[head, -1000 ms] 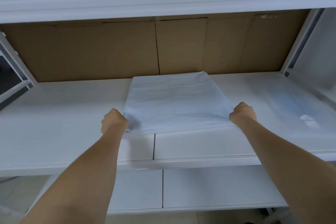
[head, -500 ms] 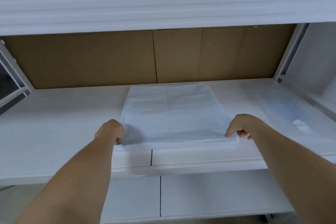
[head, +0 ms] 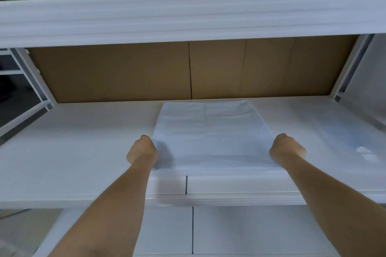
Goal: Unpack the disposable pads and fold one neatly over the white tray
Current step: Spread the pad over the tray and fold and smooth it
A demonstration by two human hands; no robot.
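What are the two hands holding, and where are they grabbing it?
Both hold the pale pad spread on the shelf: the left hand grips its near left corner, the right hand its near right corner.

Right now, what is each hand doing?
Left hand: closed on the pale blue disposable pad, left edge.
Right hand: closed on its right edge.

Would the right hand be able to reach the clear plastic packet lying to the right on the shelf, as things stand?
Probably yes: the packet lies on the same shelf just right of the right hand, nothing between, though that hand now grips the pad.
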